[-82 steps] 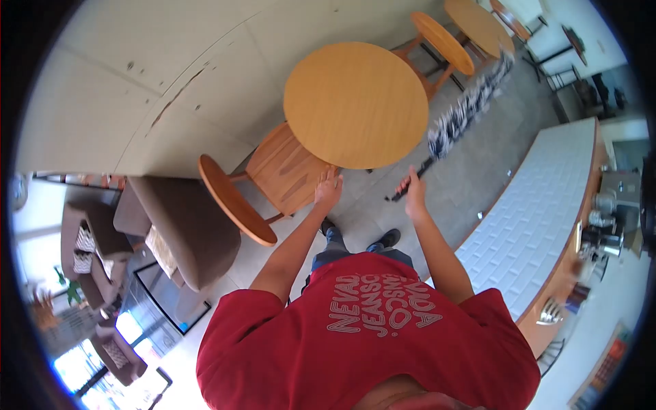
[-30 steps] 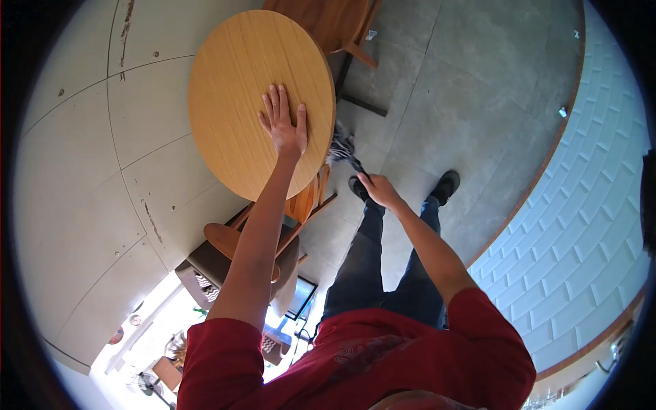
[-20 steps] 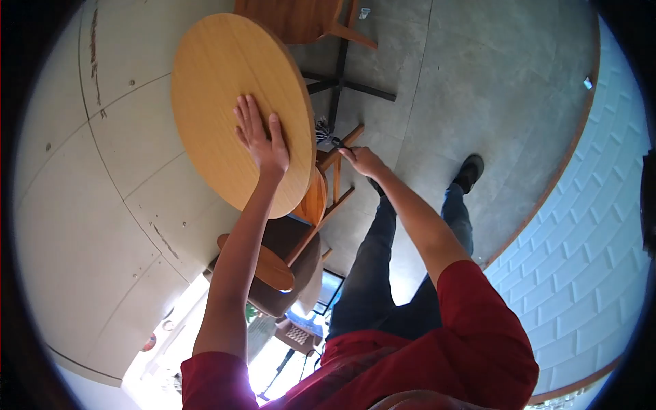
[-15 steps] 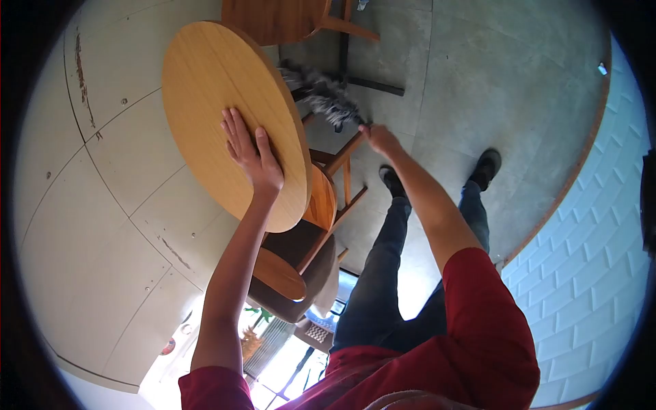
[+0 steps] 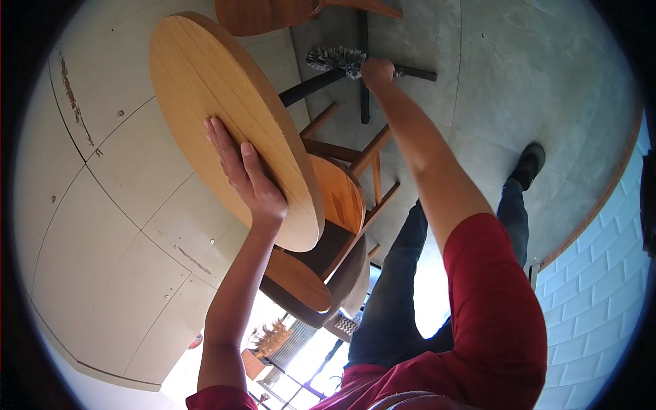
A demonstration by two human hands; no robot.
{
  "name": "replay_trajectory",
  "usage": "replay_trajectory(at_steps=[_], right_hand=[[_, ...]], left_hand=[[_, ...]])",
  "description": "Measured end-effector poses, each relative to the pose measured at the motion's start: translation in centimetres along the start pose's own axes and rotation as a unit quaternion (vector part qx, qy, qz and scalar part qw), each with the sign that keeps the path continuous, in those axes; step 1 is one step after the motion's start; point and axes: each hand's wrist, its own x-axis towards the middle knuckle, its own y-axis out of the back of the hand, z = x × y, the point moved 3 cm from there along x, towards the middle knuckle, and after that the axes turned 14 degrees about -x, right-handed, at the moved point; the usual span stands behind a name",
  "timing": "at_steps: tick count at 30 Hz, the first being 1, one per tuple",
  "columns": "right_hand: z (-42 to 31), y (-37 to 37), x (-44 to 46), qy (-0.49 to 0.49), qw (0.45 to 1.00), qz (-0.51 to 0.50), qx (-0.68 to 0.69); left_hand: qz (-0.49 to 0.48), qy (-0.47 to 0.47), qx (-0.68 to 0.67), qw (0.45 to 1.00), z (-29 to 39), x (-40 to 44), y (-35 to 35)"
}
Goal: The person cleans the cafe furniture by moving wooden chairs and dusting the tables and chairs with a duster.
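Note:
A grey fluffy duster (image 5: 333, 60) is in my right hand (image 5: 378, 72), whose fingers are wrapped round its handle. The duster's head lies against the black metal leg (image 5: 313, 87) under the round wooden table (image 5: 198, 75); whether it touches all round is hidden. My left hand (image 5: 247, 174) rests on the tabletop near its edge, palm down, with fingers stretched out and the thumb apart. Nothing is held in it.
A wooden chair (image 5: 338, 195) with a dark seat stands beside the table, and another wooden chair (image 5: 263, 17) is at the top. White panelled wall (image 5: 102, 225) borders the left, white tiled wall (image 5: 588, 307) the right. Grey floor (image 5: 540, 75) lies between.
My right hand has moved up with the duster, towards the table's black leg and base. The left hand stays on the tabletop, and the view has shifted slightly.

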Motion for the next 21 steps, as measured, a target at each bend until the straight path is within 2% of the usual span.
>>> replay_trajectory(at_steps=[1, 3, 6, 11, 14, 17, 19, 21], right_hand=[[-0.6, -1.7, 0.5, -0.001, 1.000, 0.002, -0.002], [-1.2, -5.1, 0.9, -0.057, 0.994, -0.015, 0.096], [1.2, -6.0, 0.4, -0.028, 0.994, -0.073, 0.075], [10.7, -4.5, -2.4, -0.072, 0.996, 0.000, 0.049], [14.7, -3.7, -5.0, -0.099, 0.993, 0.060, 0.033], [15.9, -3.9, -4.7, -0.056, 0.998, 0.041, 0.007], [16.0, -3.8, -5.1, 0.022, 0.997, 0.029, -0.068], [16.2, -3.9, -5.7, -0.019, 0.999, 0.045, -0.015]], left_hand=[[-0.003, 0.001, 0.000, 1.000, -0.1, 0.0, 0.0], [0.000, 0.003, -0.013, 1.000, -0.2, 0.1, -0.2], [0.002, 0.020, -0.002, 1.000, -0.3, -0.5, 0.1], [0.006, -0.008, 0.047, 0.999, 0.4, -0.2, 0.2], [0.009, 0.016, 0.053, 0.998, 0.3, -0.4, 0.2], [0.012, 0.013, 0.062, 0.998, 0.2, -0.4, 0.2], [0.012, 0.018, 0.067, 0.997, 0.4, -0.4, 0.2], [0.014, 0.017, 0.059, 0.998, 0.1, -0.3, 0.1]])
